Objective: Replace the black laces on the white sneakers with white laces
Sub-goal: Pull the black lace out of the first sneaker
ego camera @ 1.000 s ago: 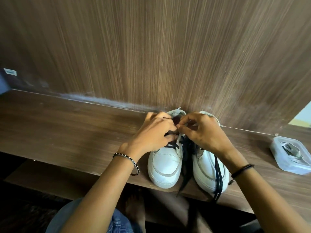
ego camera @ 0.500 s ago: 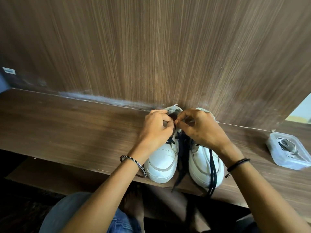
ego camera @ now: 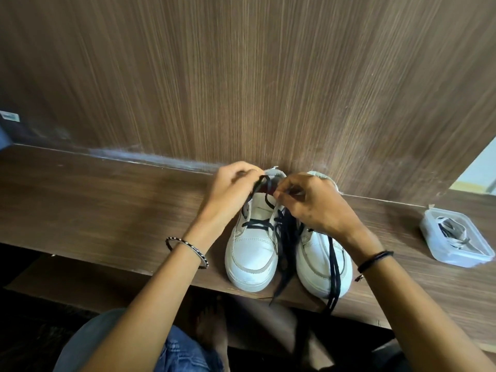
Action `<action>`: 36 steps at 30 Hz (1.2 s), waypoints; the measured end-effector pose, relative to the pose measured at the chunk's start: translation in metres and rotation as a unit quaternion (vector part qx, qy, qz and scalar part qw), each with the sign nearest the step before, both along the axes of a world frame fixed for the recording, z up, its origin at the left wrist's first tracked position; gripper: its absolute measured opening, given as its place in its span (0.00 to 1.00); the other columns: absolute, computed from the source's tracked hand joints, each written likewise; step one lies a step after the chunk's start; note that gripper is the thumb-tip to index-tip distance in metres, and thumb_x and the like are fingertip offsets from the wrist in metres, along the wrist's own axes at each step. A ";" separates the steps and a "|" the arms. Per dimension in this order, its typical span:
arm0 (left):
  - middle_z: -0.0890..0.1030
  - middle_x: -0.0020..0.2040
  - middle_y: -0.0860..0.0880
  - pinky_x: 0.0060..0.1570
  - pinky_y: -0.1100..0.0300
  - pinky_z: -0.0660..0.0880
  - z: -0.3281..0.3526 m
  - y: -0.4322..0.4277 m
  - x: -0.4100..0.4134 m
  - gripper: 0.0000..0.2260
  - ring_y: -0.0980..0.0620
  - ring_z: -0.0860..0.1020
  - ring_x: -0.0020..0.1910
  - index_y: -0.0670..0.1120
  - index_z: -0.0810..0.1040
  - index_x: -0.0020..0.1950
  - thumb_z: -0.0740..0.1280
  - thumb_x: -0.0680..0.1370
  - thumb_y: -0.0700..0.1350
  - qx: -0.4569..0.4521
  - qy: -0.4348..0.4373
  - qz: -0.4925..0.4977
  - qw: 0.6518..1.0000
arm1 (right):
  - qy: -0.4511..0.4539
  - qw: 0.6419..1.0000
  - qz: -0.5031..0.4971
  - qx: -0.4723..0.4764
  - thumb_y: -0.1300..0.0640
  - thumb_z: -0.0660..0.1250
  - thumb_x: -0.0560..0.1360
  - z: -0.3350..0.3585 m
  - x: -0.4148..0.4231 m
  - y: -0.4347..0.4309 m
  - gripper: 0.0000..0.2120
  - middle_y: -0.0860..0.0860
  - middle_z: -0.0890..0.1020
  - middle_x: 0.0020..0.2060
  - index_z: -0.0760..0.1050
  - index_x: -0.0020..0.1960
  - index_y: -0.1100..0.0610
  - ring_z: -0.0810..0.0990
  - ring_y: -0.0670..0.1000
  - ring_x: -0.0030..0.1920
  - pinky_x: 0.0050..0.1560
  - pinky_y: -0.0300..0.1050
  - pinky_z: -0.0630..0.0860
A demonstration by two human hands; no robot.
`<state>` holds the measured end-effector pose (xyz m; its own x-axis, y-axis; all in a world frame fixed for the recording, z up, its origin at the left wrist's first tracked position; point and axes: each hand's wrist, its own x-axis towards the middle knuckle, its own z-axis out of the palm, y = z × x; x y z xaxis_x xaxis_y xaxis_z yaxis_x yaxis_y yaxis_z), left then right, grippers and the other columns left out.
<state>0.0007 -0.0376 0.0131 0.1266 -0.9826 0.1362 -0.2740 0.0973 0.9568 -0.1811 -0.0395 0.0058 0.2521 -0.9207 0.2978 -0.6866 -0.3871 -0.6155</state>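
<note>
Two white sneakers stand side by side on the wooden shelf (ego camera: pixel 94 208), toes toward me. On the left sneaker (ego camera: pixel 253 253) a black lace (ego camera: pixel 257 224) still crosses the lower eyelets, and its upper part is pulled loose. My left hand (ego camera: pixel 230 194) pinches a loop of that lace above the shoe's collar. My right hand (ego camera: pixel 311 205) pinches the lace at the tongue and hides the top of the right sneaker (ego camera: pixel 319 261). More black lace (ego camera: pixel 334 272) hangs over the right sneaker and past the shelf edge.
A clear plastic box (ego camera: pixel 456 237) holding white laces sits on the shelf at the right. A wood-grain wall rises directly behind the sneakers. My knees and a bare foot show below the shelf's front edge.
My left hand has drawn back and up from the eyelets, pulling a length of black lace out of the left sneaker's top. My right hand stays at the tongue.
</note>
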 end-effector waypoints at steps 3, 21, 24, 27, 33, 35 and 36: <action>0.78 0.44 0.64 0.59 0.61 0.67 -0.004 0.010 -0.004 0.08 0.64 0.74 0.57 0.53 0.85 0.50 0.67 0.78 0.45 -0.135 -0.255 -0.052 0.956 | 0.009 1.000 0.003 -0.009 0.54 0.72 0.78 0.000 0.000 -0.002 0.04 0.42 0.84 0.43 0.84 0.49 0.53 0.82 0.39 0.45 0.46 0.29 0.76; 0.79 0.52 0.57 0.58 0.58 0.56 -0.019 0.003 0.011 0.06 0.59 0.70 0.63 0.57 0.83 0.52 0.66 0.80 0.52 -0.186 -0.466 -0.138 0.854 | 0.018 1.000 0.009 -0.008 0.53 0.72 0.78 0.000 0.002 0.000 0.04 0.45 0.84 0.43 0.83 0.50 0.52 0.83 0.43 0.43 0.45 0.34 0.78; 0.78 0.39 0.56 0.52 0.56 0.62 -0.021 0.002 0.007 0.14 0.55 0.73 0.53 0.56 0.69 0.34 0.66 0.79 0.49 -0.179 -0.454 -0.136 0.862 | 0.021 1.000 0.010 -0.011 0.54 0.72 0.78 0.000 0.002 0.000 0.04 0.45 0.84 0.43 0.84 0.50 0.53 0.83 0.43 0.43 0.45 0.33 0.78; 0.77 0.33 0.51 0.47 0.52 0.73 -0.020 0.004 0.001 0.15 0.51 0.73 0.45 0.52 0.70 0.31 0.67 0.77 0.43 -0.164 -0.391 -0.121 0.898 | 0.024 1.000 0.012 -0.011 0.54 0.71 0.78 0.000 0.001 0.000 0.04 0.45 0.84 0.43 0.83 0.50 0.53 0.83 0.43 0.43 0.45 0.33 0.77; 0.85 0.57 0.51 0.44 0.85 0.61 -0.012 0.005 0.001 0.07 0.70 0.75 0.53 0.48 0.88 0.46 0.70 0.77 0.42 -0.097 -0.223 -0.057 0.968 | 0.021 1.000 0.014 -0.014 0.53 0.71 0.79 0.000 0.000 -0.001 0.04 0.45 0.84 0.43 0.83 0.49 0.53 0.82 0.42 0.43 0.44 0.31 0.76; 0.85 0.59 0.52 0.44 0.85 0.62 -0.014 0.001 0.002 0.06 0.75 0.75 0.49 0.48 0.88 0.45 0.71 0.77 0.42 -0.069 -0.166 -0.054 0.982 | 0.022 1.000 0.015 -0.017 0.54 0.71 0.79 0.000 0.000 -0.001 0.04 0.45 0.84 0.44 0.83 0.49 0.53 0.82 0.42 0.43 0.46 0.31 0.76; 0.84 0.60 0.53 0.45 0.84 0.63 -0.016 0.000 0.003 0.06 0.77 0.75 0.47 0.47 0.88 0.45 0.71 0.77 0.42 -0.055 -0.143 -0.059 0.987 | 0.025 0.999 0.017 -0.019 0.54 0.71 0.79 0.000 0.001 -0.001 0.04 0.45 0.84 0.44 0.83 0.49 0.54 0.82 0.42 0.44 0.46 0.31 0.76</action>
<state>0.0034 -0.0373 -0.0026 -0.0458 -0.9656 0.2558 -0.5115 0.2426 0.8243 -0.1806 -0.0407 0.0059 0.2983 -0.8998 0.3185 -0.7017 -0.4330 -0.5659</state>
